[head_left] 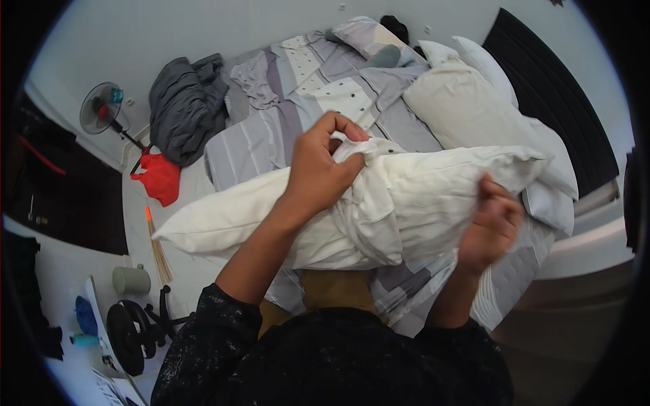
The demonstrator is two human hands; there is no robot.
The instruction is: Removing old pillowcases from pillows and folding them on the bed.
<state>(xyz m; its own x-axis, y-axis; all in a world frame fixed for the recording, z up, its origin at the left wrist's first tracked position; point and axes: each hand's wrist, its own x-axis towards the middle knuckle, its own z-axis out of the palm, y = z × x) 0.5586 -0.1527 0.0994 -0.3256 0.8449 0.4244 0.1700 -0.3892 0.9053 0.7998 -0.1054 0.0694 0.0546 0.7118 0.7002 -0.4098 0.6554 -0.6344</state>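
left hand [323,166] bunches white pillowcase [379,203] cloth over the pillow above the bed [271,135]; right hand [493,223] pinches its edge. better to pull evenly from both sides.

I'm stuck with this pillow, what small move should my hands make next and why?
Probably tug the case further along with the left hand while the right hand steadies the pillow. The case is bunched in the left fingers, and the pillow's left end looks uncovered.
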